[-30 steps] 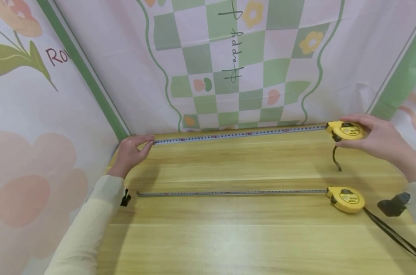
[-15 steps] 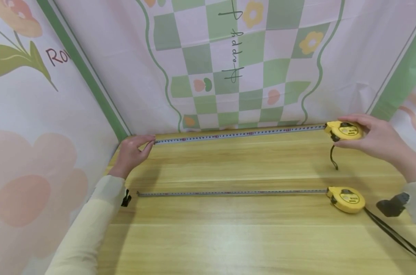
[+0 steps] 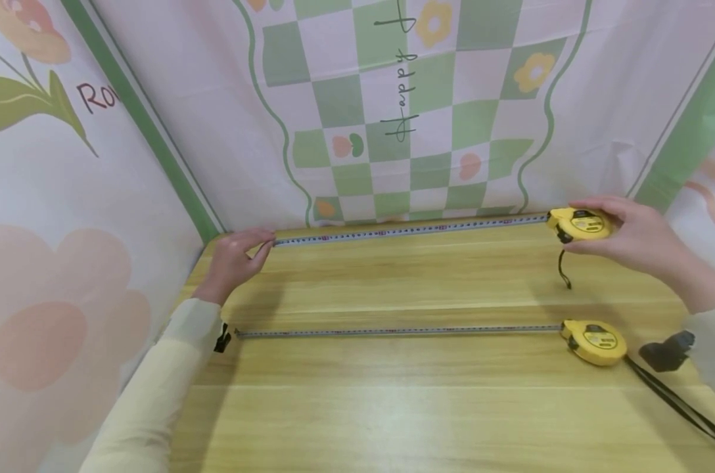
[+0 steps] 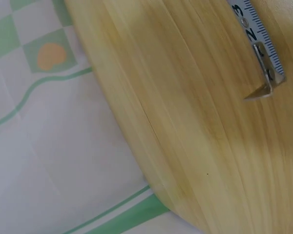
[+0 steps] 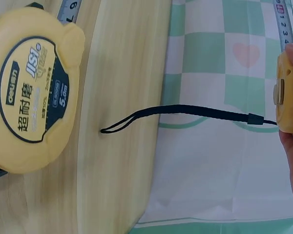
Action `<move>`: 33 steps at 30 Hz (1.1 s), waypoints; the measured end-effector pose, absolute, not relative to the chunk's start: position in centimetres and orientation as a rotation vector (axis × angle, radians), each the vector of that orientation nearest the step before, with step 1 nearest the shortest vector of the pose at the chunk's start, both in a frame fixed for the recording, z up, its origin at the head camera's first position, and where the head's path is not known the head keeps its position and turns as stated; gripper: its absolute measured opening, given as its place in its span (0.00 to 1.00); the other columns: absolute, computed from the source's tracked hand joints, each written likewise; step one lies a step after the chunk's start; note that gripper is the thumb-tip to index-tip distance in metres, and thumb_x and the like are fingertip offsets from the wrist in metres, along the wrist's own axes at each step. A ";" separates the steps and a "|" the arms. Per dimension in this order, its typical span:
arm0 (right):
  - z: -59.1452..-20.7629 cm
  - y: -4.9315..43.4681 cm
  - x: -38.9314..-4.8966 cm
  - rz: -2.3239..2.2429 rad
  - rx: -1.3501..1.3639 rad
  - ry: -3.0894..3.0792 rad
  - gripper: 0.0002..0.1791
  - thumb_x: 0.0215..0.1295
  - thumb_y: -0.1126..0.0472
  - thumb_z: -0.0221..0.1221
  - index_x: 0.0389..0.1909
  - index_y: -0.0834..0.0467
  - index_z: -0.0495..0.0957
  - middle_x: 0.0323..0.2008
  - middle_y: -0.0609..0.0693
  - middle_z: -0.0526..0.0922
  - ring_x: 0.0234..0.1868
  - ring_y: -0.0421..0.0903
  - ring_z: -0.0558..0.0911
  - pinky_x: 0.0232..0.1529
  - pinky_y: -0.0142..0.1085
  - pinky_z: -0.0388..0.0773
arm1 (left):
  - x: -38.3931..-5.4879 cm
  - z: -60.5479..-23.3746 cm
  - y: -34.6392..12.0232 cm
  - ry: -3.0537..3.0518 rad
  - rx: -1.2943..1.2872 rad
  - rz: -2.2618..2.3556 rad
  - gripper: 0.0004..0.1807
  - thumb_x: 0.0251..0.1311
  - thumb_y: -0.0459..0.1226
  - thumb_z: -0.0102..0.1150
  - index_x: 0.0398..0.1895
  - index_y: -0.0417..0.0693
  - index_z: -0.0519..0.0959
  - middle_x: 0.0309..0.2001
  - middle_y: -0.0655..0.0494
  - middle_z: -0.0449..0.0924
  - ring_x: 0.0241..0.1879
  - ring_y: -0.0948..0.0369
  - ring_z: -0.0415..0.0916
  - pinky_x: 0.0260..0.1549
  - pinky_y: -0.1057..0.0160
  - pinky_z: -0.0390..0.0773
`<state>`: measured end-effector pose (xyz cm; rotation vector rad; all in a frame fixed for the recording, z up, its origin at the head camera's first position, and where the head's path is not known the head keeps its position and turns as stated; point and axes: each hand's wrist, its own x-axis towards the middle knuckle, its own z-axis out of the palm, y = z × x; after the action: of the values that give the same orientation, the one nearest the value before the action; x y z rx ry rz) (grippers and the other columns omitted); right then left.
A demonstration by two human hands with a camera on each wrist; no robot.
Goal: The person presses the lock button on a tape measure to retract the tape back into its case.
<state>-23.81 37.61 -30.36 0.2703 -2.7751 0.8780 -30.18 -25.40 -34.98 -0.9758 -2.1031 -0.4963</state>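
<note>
At the back of the table, my right hand (image 3: 644, 236) grips a yellow tape measure (image 3: 582, 225) by its case, thumb below and fingers above. Its blade (image 3: 416, 230) stretches left in a nearly straight line, and my left hand (image 3: 236, 259) pinches the blade's end. Nearer the front lies a second yellow tape measure (image 3: 597, 341), its blade (image 3: 393, 332) also drawn out to the left. That blade's metal end hook (image 4: 271, 85) shows in the left wrist view. A short black strap (image 5: 185, 108) hangs from the held case in the right wrist view.
The light wood table (image 3: 357, 407) meets a patterned cloth wall (image 3: 387, 151) at the back and another (image 3: 50, 276) at the left. A long black strap (image 3: 671, 394) trails from the lying tape measure to the right edge.
My right hand has moved left with the held tape measure, and my left hand slightly right. The blade between them is shorter. The lying tape measure has stayed put.
</note>
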 end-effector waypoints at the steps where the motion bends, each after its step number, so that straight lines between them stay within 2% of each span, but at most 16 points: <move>1: -30.3 37.5 -23.8 0.879 0.272 -2.777 0.47 0.48 0.51 0.76 0.69 0.58 0.66 0.69 0.65 0.61 0.63 0.72 0.60 0.59 0.70 0.53 | -30.2 -35.0 -25.4 -2.101 -0.981 -0.494 0.08 0.54 0.26 0.66 0.38 0.36 0.85 0.41 0.42 0.85 0.41 0.47 0.84 0.41 0.49 0.83; 9: -30.0 37.2 -23.6 0.912 0.274 -2.790 0.47 0.50 0.52 0.75 0.70 0.58 0.65 0.70 0.65 0.60 0.65 0.71 0.59 0.61 0.69 0.53 | -30.2 -35.0 -25.4 -2.074 -1.014 -0.510 0.08 0.54 0.24 0.66 0.38 0.35 0.85 0.40 0.40 0.85 0.40 0.47 0.83 0.40 0.48 0.83; 19: -30.0 36.5 -23.7 0.896 0.308 -2.780 0.46 0.48 0.51 0.76 0.69 0.58 0.67 0.68 0.64 0.62 0.65 0.69 0.59 0.62 0.67 0.53 | -30.1 -34.8 -24.8 -2.092 -1.026 -0.492 0.08 0.55 0.26 0.65 0.39 0.35 0.85 0.41 0.41 0.84 0.42 0.46 0.83 0.44 0.49 0.82; 33: -30.0 35.6 -23.2 0.937 0.301 -2.787 0.45 0.48 0.51 0.76 0.68 0.58 0.68 0.67 0.64 0.65 0.65 0.68 0.61 0.64 0.65 0.53 | -30.1 -34.9 -24.7 -2.082 -1.022 -0.502 0.08 0.53 0.26 0.66 0.38 0.36 0.85 0.40 0.42 0.85 0.40 0.47 0.83 0.43 0.49 0.82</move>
<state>-23.17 35.57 -30.01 0.3013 -2.7871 0.9374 -30.11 -24.74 -34.93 -1.0219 -2.0820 -0.5021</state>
